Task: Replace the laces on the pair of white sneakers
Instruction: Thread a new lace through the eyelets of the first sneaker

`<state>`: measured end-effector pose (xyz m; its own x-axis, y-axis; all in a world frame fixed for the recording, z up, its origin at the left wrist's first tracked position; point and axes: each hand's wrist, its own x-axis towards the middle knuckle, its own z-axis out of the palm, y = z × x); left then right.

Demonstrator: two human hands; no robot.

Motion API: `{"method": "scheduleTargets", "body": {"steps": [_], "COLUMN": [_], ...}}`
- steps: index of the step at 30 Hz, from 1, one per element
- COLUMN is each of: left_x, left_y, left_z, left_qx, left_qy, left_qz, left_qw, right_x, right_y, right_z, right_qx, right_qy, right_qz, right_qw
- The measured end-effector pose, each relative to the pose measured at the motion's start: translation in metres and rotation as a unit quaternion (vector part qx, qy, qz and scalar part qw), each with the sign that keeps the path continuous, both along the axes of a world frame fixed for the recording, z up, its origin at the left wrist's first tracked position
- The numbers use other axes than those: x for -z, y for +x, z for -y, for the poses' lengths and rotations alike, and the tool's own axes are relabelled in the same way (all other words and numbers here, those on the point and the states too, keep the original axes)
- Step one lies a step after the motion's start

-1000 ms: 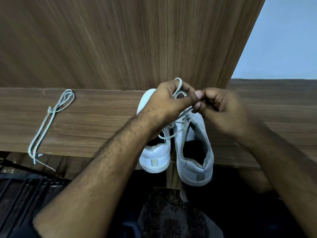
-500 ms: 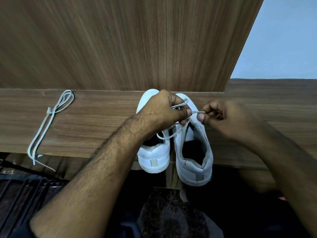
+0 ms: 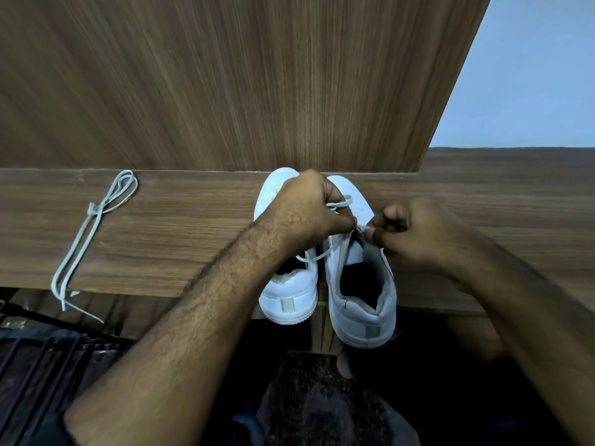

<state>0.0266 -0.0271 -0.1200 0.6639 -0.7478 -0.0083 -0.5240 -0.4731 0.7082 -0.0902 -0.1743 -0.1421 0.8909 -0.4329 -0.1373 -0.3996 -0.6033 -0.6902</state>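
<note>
No brand mark, label or writing can be read on either shoe; the grey tabs at the heels are blank. The right sneaker [image 3: 360, 284] is the landmark: it lies on the wooden surface [image 3: 180, 233] with its toe against the upright wood panel [image 3: 257, 82] and its heel jutting past the near edge. Touching its left side lies the left sneaker [image 3: 289, 294], its heel also over the edge. Above the right sneaker's tongue the left hand [image 3: 309, 207] has its grip curled round a pale lace [image 3: 338, 202], a loop of which sticks out past the knuckles while a strand droops across to the left sneaker's opening. Just right of it, the right hand [image 3: 415, 233] pinches the same lace between thumb and forefinger, the two hands nearly touching. Well to the left of the right sneaker a spare lace [image 3: 93, 226], knotted, lies along the surface with its ends hanging over the near edge; bare wood lies between. Bare surface also stretches to the sneaker's right.
</note>
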Motion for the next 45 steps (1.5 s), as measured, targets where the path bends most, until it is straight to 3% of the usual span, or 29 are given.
{"method": "scheduleTargets", "body": {"steps": [4,13,27,38,43,45], "left_x": [0.004,0.006,0.014,0.014,0.014,0.011], "left_y": [-0.008,-0.017,-0.016,-0.018,-0.006,-0.001], "left_z": [0.004,0.01,0.013,0.019,0.008,0.006], "left_qx": [-0.013,-0.03,-0.033,-0.043,-0.027,-0.057], "left_qy": [0.006,0.015,0.017,0.052,-0.051,-0.124], "left_qz": [0.035,0.092,0.036,0.076,-0.048,-0.086], "left_qw": [0.999,0.995,0.999,0.995,0.997,0.987], "right_x": [-0.002,-0.002,0.0,0.0,0.004,0.0], "right_y": [0.001,0.003,0.001,0.001,0.004,0.007], "right_z": [0.001,0.001,0.004,0.001,0.004,0.002], "right_qx": [0.054,0.088,0.06,0.046,0.076,0.123], "right_qy": [0.12,0.23,0.256,0.205,0.119,0.165], "right_qz": [0.001,-0.046,-0.044,-0.024,0.019,0.079], "right_qw": [0.991,0.968,0.964,0.977,0.99,0.975]}}
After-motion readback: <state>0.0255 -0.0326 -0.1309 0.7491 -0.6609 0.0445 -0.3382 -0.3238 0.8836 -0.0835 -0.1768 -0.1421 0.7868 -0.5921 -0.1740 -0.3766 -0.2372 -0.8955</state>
